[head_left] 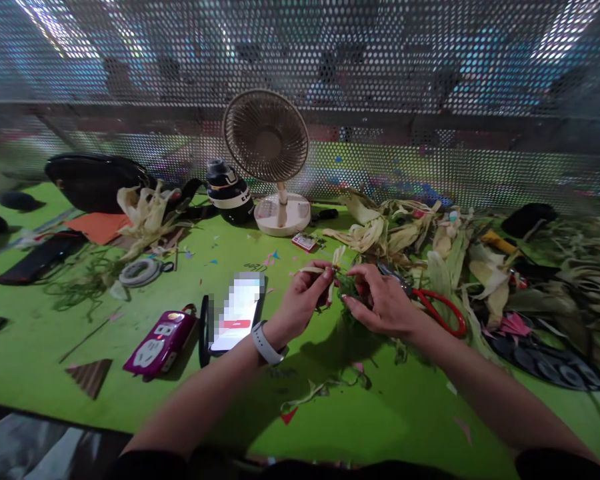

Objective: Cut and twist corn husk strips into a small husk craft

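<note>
Just right of the frame's centre, the left hand point(305, 293) pinches a husk point(339, 256) between thumb and finger — the right hand point(380, 300) curls loosely by green strands point(350, 288) — whether gripping them, I cannot tell.

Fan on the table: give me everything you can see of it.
Beige, plastic-looking fan: round head with a ribbed grille and solid central hub, on a short stem and round base. Stands upright on the green table, head tilted back. Beside it, left in the picture, stands the bottle; contact unclear. Can't tell if it's running.
</note>
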Tool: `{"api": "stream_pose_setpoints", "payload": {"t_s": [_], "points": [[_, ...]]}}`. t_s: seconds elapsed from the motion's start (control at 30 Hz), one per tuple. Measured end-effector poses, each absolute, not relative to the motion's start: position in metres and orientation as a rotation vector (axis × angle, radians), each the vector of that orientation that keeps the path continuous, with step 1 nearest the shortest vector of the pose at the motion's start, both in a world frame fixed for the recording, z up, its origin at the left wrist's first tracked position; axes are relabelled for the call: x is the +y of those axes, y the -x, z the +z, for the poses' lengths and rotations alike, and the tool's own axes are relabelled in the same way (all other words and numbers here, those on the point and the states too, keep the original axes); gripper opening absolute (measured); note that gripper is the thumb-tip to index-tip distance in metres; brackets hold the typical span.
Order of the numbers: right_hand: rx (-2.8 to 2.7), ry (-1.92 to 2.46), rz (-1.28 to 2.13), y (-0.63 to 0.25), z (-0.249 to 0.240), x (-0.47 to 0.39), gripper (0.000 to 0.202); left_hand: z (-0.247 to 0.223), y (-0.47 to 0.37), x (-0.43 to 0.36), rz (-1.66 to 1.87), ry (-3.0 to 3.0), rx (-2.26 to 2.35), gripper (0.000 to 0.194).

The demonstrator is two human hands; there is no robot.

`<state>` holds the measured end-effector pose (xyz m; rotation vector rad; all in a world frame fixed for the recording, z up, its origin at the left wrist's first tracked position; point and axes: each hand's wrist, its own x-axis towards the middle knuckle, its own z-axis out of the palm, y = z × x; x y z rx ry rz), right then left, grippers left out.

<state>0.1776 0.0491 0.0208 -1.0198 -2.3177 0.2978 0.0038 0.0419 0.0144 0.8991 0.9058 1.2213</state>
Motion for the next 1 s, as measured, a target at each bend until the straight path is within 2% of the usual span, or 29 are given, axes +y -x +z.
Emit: {"api": "stream_pose_setpoints", "payload": {"t_s": [0.2,0.37,0.6,0.8,1.0], "points": [[-2.298,1.000,-0.031,-0.172,0.012,0.050,0.029,0.013,-0.008,0.038,1.203,-0.926,0.901,0.034],[-2.264,0.914,0.141,-0.176,0.020,0.054,0.031,0.010,-0.006,0.039,1.191,-0.971,0.882,0.033],[-2.199,0.946,0.056,-0.181,0.018,0.056,0.030,0.009,-0.006,0.038,1.118,-1.066,0.889,0.039],[-2.192,0.933,0.262,-0.184,0.021,0.057,0.040,0.011,-0.004,0.036,1.045,-1.106,0.862,0.030],[-2.239,0.710,0.206,-0.189,0.018,0.063,0.039,0.008,-0.003,0.037,0.857,-1.209,0.772,0.029]]}}
